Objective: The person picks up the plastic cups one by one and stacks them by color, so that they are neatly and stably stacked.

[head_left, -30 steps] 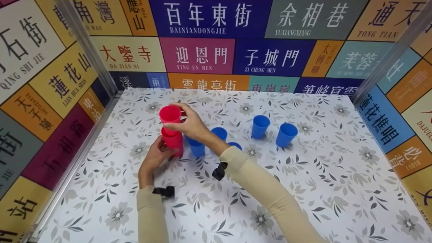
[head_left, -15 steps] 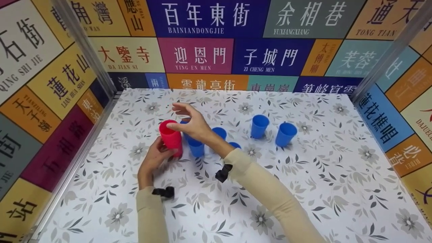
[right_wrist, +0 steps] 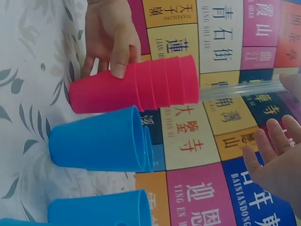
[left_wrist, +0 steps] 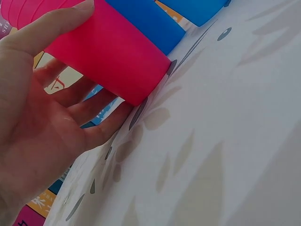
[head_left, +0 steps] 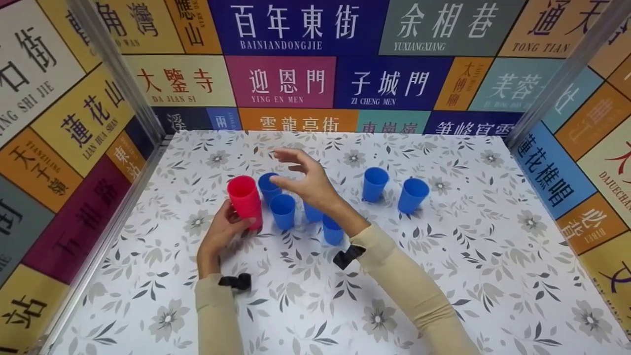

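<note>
A white table (head_left: pixel 296 305) printed with grey flowers and leaves filled the floor of a booth. Its back wall (head_left: pixel 281 81) and side walls (head_left: pixel 93 116) were covered in coloured blocks of purple, orange, yellow and teal, lettered with Chinese characters and Latin spellings, and a post (head_left: pixel 133 88) ran up the left corner. Toward the left of the table stood a stack of red cups (head_left: pixel 244 197), nested and upright. The left hand (head_left: pixel 224 229) held it, thumb across the near side and fingers round the other. Just beside the stack stood four blue cups (head_left: pixel 282 213); the right hand (head_left: pixel 313 185) hung above them, its grip wide, thumb well apart from the fingers. Two more blue cups (head_left: pixel 375 185) stood farther right.
</note>
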{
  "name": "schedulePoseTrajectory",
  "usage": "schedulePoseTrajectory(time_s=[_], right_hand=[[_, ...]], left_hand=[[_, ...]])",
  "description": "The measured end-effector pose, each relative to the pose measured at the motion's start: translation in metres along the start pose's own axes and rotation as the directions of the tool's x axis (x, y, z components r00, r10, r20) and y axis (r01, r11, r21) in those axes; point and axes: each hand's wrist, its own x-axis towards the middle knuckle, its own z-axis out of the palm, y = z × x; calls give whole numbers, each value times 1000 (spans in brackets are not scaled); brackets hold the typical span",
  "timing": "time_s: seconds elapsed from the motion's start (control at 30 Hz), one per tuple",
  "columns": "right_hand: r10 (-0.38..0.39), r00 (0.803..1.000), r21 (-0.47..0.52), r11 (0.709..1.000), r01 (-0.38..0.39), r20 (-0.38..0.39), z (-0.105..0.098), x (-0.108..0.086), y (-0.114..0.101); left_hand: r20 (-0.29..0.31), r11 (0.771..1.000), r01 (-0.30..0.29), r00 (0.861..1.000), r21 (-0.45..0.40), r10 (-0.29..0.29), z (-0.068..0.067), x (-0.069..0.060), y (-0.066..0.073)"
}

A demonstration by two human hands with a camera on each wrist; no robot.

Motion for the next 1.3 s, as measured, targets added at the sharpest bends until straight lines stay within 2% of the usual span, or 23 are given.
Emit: schedulePoseTrajectory(time_s=[0.2,0.37,0.5,0.63,0.73,0.9,1.03,1.13,1.3], right_hand=[[-35,995,46,998,39,-90,-19,-18,2],[-48,990,36,998,53,-132,-39,-33,11],[-62,984,3,998,63,-166,-55,-44,17],[-50,976,-44,998,42,-211,-72,-52,25],[-15,968,-36,999,6,-249,-85,-54,33],[54,945,-18,998,-63,-323,-106,-59,44],[62,915,-63,994,-95,-399,-123,-68,51],[33,889,-145,983,-111,-456,-136,-74,57],[-52,863,-307,944,-122,-502,-155,-81,63]], left_hand=[[5,999,42,999,9,-42,-1,-1,0],[9,999,44,999,12,-44,-1,-1,1],[9,1000,23,1000,3,-23,-2,-4,2],[4,1000,14,1000,-15,-14,-4,-6,3],[1,999,29,1000,-35,-29,-4,-6,3],[5,997,43,999,-67,-43,-4,-7,3],[-5,996,47,999,-75,-47,-4,-7,1],[-9,997,36,999,-73,-36,-5,-7,1],[-20,997,23,999,-70,-24,-6,-7,2]])
